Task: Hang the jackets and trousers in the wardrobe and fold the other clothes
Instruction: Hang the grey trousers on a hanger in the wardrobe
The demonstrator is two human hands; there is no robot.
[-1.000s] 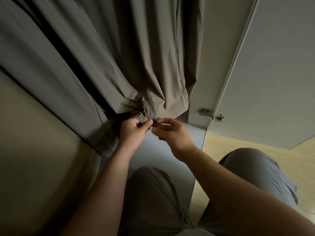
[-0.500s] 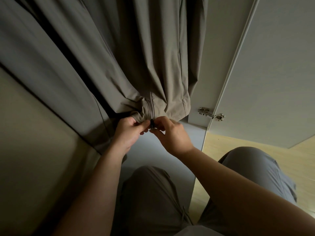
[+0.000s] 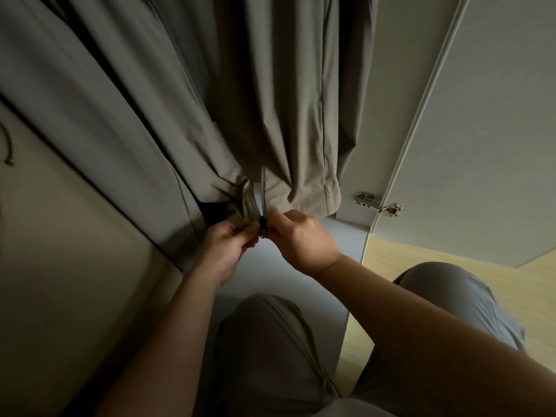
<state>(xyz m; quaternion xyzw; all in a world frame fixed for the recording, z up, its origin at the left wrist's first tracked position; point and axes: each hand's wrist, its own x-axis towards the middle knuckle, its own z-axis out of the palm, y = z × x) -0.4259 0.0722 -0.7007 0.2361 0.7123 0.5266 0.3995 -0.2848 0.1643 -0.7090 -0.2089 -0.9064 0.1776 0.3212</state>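
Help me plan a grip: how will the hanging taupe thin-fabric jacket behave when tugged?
Probably floppy: the taupe thin-fabric jacket bunches into folds where the left hand pinches its hem. Likely light, since it drapes in thin pleats.

R hand [image 3: 304, 239] now nearer L hand [image 3: 227, 247]

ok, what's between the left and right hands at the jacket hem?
Head view: the black zip slider at the jacket hem; left hand grips the hem, right hand pinches at the slider.
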